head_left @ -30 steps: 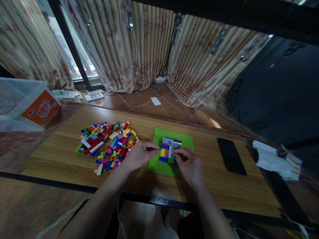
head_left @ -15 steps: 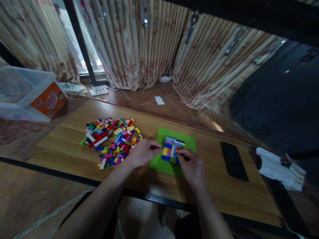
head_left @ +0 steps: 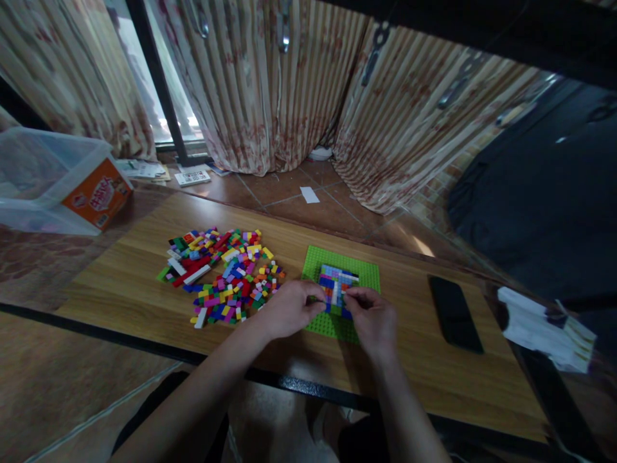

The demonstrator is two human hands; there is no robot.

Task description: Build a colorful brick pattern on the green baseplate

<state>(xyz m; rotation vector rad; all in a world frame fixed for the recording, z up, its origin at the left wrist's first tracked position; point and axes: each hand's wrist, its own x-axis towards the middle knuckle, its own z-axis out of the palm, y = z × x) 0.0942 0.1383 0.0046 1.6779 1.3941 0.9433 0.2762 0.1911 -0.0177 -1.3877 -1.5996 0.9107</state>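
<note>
A green baseplate (head_left: 365,271) lies on the wooden table (head_left: 135,283), carrying a small block of mixed-colour bricks (head_left: 338,283). My left hand (head_left: 289,310) rests with curled fingers at the plate's left side, fingertips against the block. Against the block's near edge my right hand (head_left: 373,319) pinches its fingers together; what they hold is too small to make out. A pile of loose coloured bricks (head_left: 222,273) spreads out left of the plate.
A black phone (head_left: 454,313) lies right of the plate. A clear plastic bin with an orange box (head_left: 99,195) stands at the far left. White cloth or paper (head_left: 544,328) hangs off the right end. Curtains and tiled floor lie behind.
Both hands have drawn closer together over the near part of the brick block; my left hand slid right onto the plate. The view has shifted slightly.
</note>
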